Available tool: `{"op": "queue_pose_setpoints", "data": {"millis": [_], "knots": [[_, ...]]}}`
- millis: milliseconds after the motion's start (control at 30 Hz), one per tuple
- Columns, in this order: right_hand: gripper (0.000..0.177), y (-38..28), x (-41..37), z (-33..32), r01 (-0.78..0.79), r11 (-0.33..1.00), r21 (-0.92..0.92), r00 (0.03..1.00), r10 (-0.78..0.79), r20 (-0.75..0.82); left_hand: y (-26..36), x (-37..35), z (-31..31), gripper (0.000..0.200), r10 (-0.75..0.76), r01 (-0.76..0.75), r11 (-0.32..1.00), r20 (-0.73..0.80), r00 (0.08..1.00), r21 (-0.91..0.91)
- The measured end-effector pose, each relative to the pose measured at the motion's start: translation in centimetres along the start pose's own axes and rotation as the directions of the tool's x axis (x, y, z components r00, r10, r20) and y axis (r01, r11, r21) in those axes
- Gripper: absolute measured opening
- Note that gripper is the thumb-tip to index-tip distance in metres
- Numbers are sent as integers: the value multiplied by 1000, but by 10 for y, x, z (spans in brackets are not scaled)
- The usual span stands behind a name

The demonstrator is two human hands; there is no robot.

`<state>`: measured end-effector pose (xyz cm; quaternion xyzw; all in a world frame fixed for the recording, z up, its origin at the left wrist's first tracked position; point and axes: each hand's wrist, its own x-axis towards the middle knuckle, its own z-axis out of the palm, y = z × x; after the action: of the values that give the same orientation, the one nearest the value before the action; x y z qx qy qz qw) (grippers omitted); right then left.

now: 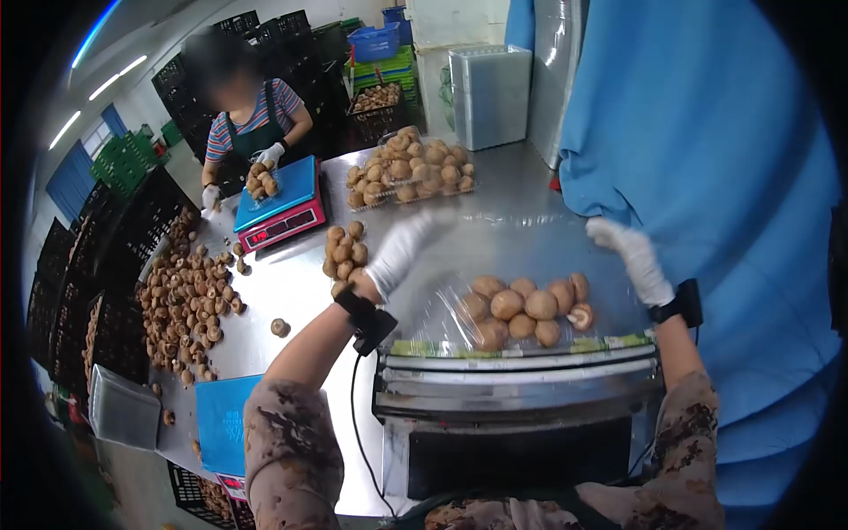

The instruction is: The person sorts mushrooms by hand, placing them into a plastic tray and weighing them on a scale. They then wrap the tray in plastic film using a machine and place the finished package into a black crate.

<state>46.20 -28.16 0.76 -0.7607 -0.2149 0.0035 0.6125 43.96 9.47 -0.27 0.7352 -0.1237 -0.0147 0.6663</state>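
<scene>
A sheet of clear plastic film (530, 252) stretches between my two white-gloved hands, over a group of brown mushrooms (523, 305) at the wrapping machine (521, 397). My left hand (408, 252) is on the film's left side, its fingers blurred but closed at the film's edge. On the opposite side, against the blue curtain, my right hand (632, 258) has its fingers curled on the film. Any tray under these mushrooms is hard to make out through the shiny film. One mushroom shows its pale underside.
Wrapped mushroom packs (411, 172) are piled at the back; another mushroom pack (344, 253) lies left of my left hand. Across the metal table, a co-worker in gloves is at a red-and-blue scale (281, 208). Loose mushrooms (185, 305) spread leftward. A blue curtain (707, 177) hangs at right.
</scene>
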Motion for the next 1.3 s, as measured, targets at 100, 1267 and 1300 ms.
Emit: {"op": "queue_pose_setpoints", "data": {"millis": [100,1267,1300], "knots": [[31,50,-4,12,208,935,-287,944,-115,309,-45,-8,7,39,-138,73,936,166,976,345],[38,23,-76,2,-438,884,-162,896,443,0,-12,-75,27,37,-443,457,848,-113,889,268],[38,25,-77,5,-433,887,-161,897,442,21,-11,-78,23,28,-567,571,815,-66,821,97]]}}
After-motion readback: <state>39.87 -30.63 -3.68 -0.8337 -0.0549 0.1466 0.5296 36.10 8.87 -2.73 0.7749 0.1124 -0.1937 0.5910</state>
